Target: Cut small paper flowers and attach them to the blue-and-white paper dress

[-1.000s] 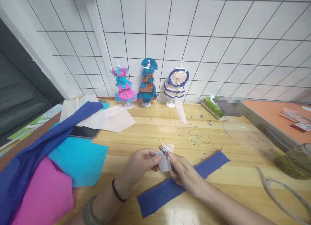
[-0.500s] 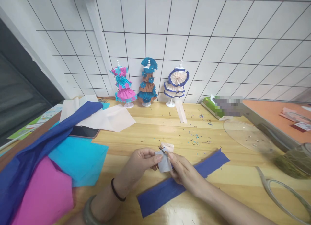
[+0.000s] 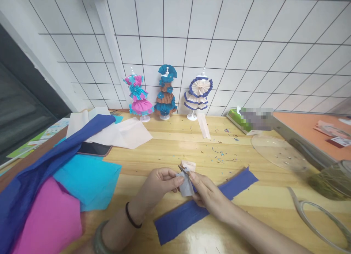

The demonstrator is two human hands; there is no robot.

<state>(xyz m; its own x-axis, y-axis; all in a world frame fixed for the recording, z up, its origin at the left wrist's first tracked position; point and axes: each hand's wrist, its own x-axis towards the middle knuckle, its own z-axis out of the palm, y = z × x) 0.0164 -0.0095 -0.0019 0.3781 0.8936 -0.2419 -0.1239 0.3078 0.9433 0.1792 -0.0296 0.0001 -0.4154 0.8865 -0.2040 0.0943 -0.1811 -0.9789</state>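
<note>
Between thumb and fingers, my left hand (image 3: 165, 181) pinches a small pale piece of paper (image 3: 187, 188). My right hand (image 3: 205, 191) is closed around small scissors (image 3: 182, 169), whose pointed metal blades show at the top edge of that paper; their handles are hidden in the hand. A folded cream paper piece (image 3: 189, 165) lies on the table just behind the blades. Under my right hand a dark blue crepe paper strip (image 3: 181, 221) runs diagonally across the table.
Three mini dress forms in paper dresses (image 3: 166, 93) stand along the wall. Blue, turquoise (image 3: 90, 184), pink and cream paper sheets and a phone (image 3: 94, 148) lie at left. Right are a tissue pack (image 3: 240, 122), a clear round plate (image 3: 279, 153), a tape ring (image 3: 323, 221) and paper scraps (image 3: 219, 155).
The scissor blades have shifted slightly and the pale paper has tilted and dropped a little. Both hands stay in nearly the same place.
</note>
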